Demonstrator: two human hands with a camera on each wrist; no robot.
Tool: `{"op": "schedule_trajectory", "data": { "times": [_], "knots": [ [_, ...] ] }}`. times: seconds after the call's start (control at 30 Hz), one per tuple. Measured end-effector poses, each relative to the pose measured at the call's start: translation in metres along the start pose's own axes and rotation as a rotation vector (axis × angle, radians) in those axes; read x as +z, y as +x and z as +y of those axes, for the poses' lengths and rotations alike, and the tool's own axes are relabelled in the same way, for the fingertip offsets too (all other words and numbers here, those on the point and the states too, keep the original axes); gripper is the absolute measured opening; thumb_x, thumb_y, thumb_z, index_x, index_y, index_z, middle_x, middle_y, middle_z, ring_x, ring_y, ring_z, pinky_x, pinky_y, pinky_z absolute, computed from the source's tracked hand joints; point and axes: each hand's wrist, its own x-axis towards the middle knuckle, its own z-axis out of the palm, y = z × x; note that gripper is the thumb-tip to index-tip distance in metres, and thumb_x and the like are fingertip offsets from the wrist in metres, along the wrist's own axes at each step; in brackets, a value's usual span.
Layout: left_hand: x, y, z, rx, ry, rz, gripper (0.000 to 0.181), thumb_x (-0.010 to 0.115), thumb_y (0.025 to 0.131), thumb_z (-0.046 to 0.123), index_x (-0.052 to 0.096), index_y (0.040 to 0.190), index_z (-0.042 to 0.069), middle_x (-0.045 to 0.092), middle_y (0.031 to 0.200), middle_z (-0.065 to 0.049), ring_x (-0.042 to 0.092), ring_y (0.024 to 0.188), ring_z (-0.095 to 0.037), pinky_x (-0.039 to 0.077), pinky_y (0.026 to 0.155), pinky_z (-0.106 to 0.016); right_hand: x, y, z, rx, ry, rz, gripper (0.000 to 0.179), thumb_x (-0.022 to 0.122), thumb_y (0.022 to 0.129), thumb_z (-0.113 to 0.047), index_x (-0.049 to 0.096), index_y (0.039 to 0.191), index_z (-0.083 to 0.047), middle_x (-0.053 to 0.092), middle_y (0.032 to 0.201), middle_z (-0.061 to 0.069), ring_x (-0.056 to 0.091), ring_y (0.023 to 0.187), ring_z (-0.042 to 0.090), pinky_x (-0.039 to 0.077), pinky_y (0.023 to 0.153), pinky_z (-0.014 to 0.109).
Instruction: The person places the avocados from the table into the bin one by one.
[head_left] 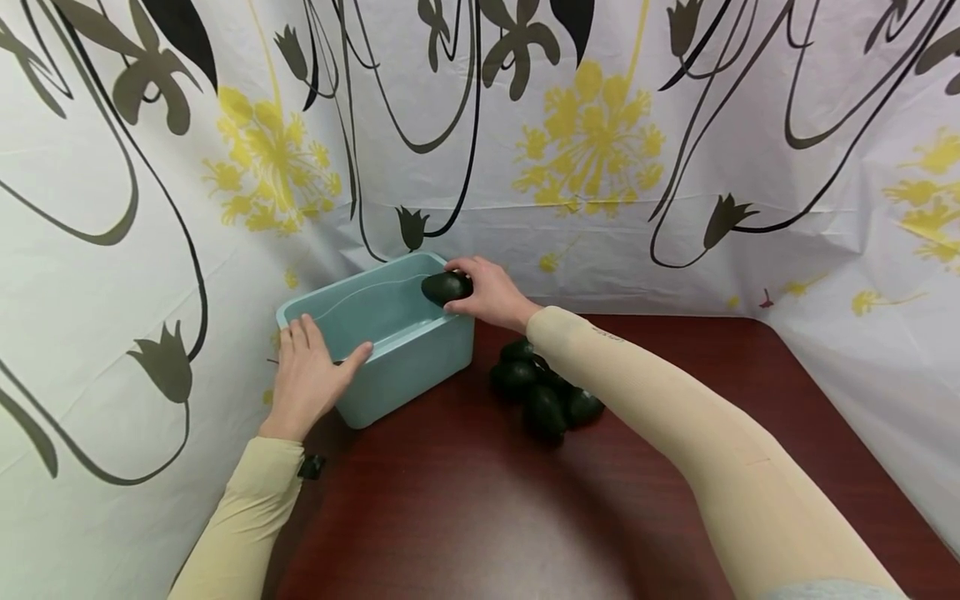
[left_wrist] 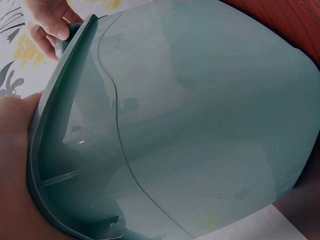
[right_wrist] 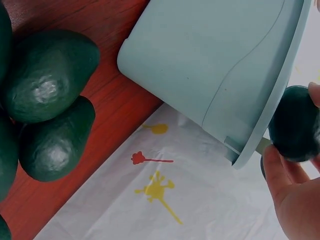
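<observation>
A dark green avocado (head_left: 444,288) is pinched between the thumb and fingers of my right hand (head_left: 491,293), over the right end of a light blue-green plastic bin (head_left: 408,379). The right wrist view shows the same avocado (right_wrist: 295,124) close by the bin's rim. My left hand (head_left: 309,379) rests on the bin's left end, its fingers extended over the rim and its thumb on the near edge. Several more avocados (head_left: 543,410) lie in a cluster on the table to the bin's right, partly behind my right forearm.
The dark red wooden table (head_left: 480,517) carries the bin near its back left edge. A white cloth (head_left: 480,192) with a printed flower pattern hangs behind and along both sides, close to the bin's back.
</observation>
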Motion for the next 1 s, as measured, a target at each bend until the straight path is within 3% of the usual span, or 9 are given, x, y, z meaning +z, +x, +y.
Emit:
{"op": "schedule_trajectory", "data": {
  "times": [0.67, 1.0],
  "knots": [
    [0.0, 0.001, 0.001, 0.014, 0.007, -0.022, 0.122, 0.037, 0.09, 0.082, -0.007, 0.154, -0.012, -0.003, 0.16, -0.038, -0.005, 0.147, -0.054, 0.01, 0.115, -0.066, -0.01, -0.011, 0.006, 0.004, 0.047, -0.021, 0.064, 0.079, 0.089, -0.028, 0.051, 0.145, -0.017, 0.051, 0.138, 0.014, 0.054, 0.122, 0.032, 0.047, 0.097, 0.041],
    [0.0, 0.001, 0.001, 0.015, -0.003, -0.018, 0.122, 0.038, 0.091, 0.081, -0.006, 0.154, -0.012, -0.003, 0.16, -0.037, -0.005, 0.147, -0.054, 0.009, 0.115, -0.066, -0.013, -0.021, 0.005, -0.042, 0.008, -0.03, 0.06, 0.079, 0.09, -0.03, 0.054, 0.143, -0.018, 0.052, 0.134, 0.008, 0.057, 0.119, 0.03, 0.049, 0.094, 0.037]
  ]
}}
